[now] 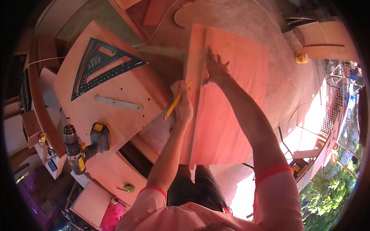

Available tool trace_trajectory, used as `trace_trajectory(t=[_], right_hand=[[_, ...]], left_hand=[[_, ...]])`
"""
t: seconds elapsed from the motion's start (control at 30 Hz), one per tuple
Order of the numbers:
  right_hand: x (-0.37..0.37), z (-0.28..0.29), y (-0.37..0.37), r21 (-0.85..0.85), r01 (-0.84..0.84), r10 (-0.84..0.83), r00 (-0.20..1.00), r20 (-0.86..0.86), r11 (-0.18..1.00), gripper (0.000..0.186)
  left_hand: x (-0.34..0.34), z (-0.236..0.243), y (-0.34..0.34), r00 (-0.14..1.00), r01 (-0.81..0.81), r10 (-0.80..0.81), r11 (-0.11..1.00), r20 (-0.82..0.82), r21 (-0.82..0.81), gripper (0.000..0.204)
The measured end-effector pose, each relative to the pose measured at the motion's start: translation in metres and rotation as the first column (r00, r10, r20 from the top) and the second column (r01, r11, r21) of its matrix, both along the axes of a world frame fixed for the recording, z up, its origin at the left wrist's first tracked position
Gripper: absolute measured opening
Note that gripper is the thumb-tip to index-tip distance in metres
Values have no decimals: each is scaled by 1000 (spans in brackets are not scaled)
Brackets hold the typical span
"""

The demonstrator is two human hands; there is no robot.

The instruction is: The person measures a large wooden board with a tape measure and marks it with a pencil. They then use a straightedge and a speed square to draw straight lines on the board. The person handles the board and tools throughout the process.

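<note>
Drill (74, 148) obstructs lower left; panel (248, 63) leaves room upper right.

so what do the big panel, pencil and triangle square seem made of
Big panel: wood, apparently smooth, with lengthwise lines like grain. Pencil: probably painted wood, from its even yellow. Triangle square: dark, seemingly matte, with pale markings; metal or plastic, unclear.

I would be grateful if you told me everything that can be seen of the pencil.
The pencil is straight, slim and yellow, apparently painted wood. The left hand grips it, covering part of its length. It lies slantwise in the picture: the far end points up and right, near the left edge of the panel, while the near end sticks out free, down and left. Whether its far tip touches the panel cannot be told.
</note>
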State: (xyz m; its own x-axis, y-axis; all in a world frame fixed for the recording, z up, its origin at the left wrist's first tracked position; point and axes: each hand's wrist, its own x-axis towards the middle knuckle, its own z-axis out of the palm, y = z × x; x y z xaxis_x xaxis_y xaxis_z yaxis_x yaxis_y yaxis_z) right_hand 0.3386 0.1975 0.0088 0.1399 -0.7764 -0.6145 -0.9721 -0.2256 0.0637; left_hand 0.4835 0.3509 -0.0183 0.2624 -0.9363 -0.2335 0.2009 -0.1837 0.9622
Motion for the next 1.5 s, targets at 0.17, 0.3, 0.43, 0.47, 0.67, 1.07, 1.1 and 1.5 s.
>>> trace_trajectory(t=[0.17, 0.3, 0.43, 0.47, 0.67, 1.07, 1.1, 1.5], right_hand=[[8, 4, -1, 25, 80, -80, 997, 4, 996, 161], [11, 2, -1, 19, 88, -87, 996, -27, 996, 161], [11, -1, 1, 10, 95, -94, 995, -18, 995, 160], [11, -1, 1, 12, 96, -95, 995, -16, 995, 161], [12, -2, 1, 22, 106, -106, 994, -28, 994, 161], [12, -1, 1, 13, 77, -76, 996, -54, 997, 160], [12, -1, 1, -3, 62, -62, 996, -63, 998, 162], [5, -13, 1, -39, 97, -97, 995, 6, 995, 159]], left_hand=[[-16, -29, -176, 973, -18, 17, 1000, -231, -1, 26], [-36, -50, -236, 998, 20, -21, 1000, -59, -22, 26], [-44, -65, -261, 995, 70, -68, 997, 78, -18, 30], [-44, -67, -265, 991, 83, -82, 996, 102, -9, 31], [-40, -66, -269, 989, 88, -90, 996, 119, 23, 32], [-37, -61, -275, 913, 162, -190, 981, 361, 105, 34], [-38, -63, -273, 906, 153, -171, 985, 387, 76, 32], [-24, -70, -104, 959, 107, -106, 994, 263, 11, 23]])
